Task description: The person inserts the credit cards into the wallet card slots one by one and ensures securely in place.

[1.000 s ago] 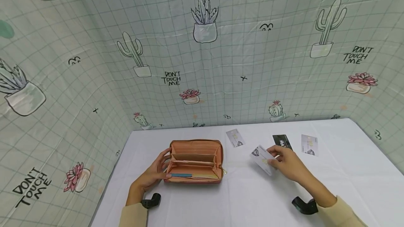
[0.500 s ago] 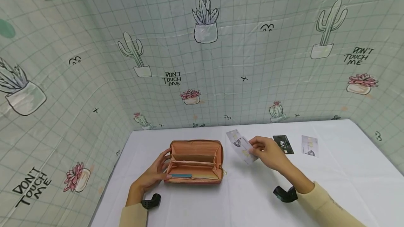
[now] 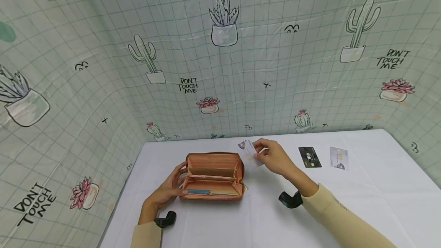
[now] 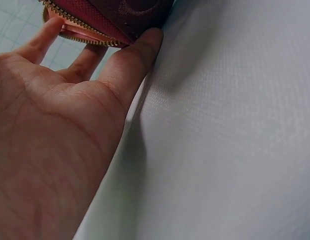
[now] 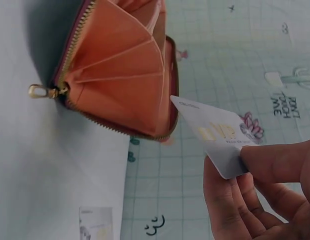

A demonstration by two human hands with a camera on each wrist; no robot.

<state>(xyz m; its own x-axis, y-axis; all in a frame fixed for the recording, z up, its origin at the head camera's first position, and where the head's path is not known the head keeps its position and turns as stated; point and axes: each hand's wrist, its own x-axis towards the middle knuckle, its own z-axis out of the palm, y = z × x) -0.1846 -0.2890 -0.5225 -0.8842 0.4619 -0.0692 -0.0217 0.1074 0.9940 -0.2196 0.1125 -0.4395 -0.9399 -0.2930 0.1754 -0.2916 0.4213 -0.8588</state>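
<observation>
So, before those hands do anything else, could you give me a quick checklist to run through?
1. Wallet open: ok, its inner compartments face up.
2. Wallet steadied: ok, the left hand grips its left side.
3. VIP card secure: ok, the right hand pinches it by one end.
4. VIP card inside the wallet: not ok, it is held outside.
5. Free slot beside the blue insert: cannot tell, too small to make out.
6. Other cards off the table: not ok, the black card lies there.
</observation>
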